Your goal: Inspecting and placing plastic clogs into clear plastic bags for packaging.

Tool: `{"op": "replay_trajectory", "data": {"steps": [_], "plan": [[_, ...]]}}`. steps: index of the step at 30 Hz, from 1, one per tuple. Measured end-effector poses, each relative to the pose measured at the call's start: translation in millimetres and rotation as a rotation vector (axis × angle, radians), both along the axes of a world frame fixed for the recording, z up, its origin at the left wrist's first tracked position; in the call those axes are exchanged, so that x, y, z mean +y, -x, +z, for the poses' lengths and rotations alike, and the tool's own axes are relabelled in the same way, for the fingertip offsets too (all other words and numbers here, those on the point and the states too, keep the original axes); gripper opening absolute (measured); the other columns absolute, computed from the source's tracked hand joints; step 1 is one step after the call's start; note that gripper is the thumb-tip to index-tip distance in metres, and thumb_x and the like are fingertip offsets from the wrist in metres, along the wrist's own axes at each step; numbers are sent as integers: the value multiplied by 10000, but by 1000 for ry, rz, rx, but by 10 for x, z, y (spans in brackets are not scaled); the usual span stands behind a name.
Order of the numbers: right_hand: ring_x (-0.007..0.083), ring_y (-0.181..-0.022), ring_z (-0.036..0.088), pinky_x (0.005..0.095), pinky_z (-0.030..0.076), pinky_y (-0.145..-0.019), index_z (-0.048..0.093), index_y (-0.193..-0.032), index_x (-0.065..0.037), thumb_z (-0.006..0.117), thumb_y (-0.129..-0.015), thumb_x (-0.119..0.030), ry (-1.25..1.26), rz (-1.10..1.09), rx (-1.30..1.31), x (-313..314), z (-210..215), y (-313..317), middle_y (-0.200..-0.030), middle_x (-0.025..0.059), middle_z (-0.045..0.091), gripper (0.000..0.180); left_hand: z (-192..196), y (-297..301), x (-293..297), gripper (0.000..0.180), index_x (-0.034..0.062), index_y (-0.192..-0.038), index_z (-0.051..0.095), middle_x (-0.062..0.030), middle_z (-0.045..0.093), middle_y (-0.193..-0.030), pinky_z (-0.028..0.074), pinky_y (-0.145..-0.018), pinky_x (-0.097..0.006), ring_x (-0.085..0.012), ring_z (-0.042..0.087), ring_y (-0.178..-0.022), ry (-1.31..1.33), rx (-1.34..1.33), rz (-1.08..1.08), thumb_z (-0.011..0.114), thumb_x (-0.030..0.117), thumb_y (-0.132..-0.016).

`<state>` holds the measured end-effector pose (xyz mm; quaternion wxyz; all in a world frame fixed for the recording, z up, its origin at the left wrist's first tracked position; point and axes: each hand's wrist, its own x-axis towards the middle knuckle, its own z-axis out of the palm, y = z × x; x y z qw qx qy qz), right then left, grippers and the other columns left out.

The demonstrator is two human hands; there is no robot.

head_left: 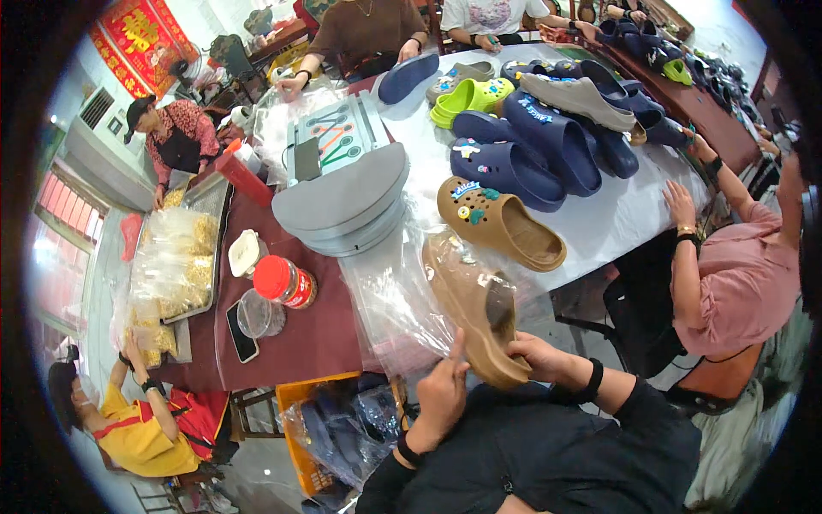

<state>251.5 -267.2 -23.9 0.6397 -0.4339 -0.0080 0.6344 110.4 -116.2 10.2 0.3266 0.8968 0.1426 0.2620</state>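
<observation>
A brown clog (458,291) tilts in front of me at the table's near edge, its toe inside a clear plastic bag (390,300). My right hand (541,357) is closed around the clog's heel. Beside the clog, my left hand (442,391) pinches the edge of the bag, fingers bent together. Just beyond lies another brown clog (495,221), decorated with charms. Past it is a pile of dark blue clogs (507,171), along with a lime green clog (469,101) and a grey clog (578,98).
Stacked grey flat pieces (338,201) stand left of the clogs. A red-lidded jar (284,281), a clear cup (260,315) and a phone (242,332) sit nearer. An orange crate (301,445) with bagged clogs stands below. Co-workers sit around, one in pink (736,287) at right.
</observation>
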Motion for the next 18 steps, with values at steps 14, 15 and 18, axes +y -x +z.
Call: {"op": "replay_trajectory", "data": {"steps": [14,15,18], "plan": [[216,-891,650,334,556,-726,534,-1170,6,515,-946,-199,-184,18,28,69,92,-168,-1074,156,624,304,-272,-56,355,578,198,-1268,558,-224,507,-1275,505,-534,-348,-307,627,-693,-186,-233,-34,727,94,-725],[224,-873,652,340,559,-713,533,-1165,9,511,-949,-195,-223,9,-24,112,91,-172,-1069,162,623,299,-274,-112,407,605,195,-1270,552,-237,484,-1312,510,-537,-354,-317,637,-705,-187,-288,5,728,54,-708],[231,-921,644,344,548,-775,500,-1222,7,477,-960,-152,-325,34,96,231,-52,-219,-1105,155,613,307,-244,-172,462,636,214,-1341,481,-252,466,-1332,510,-542,-378,-345,649,-708,-254,-135,1,653,32,-756]]}}
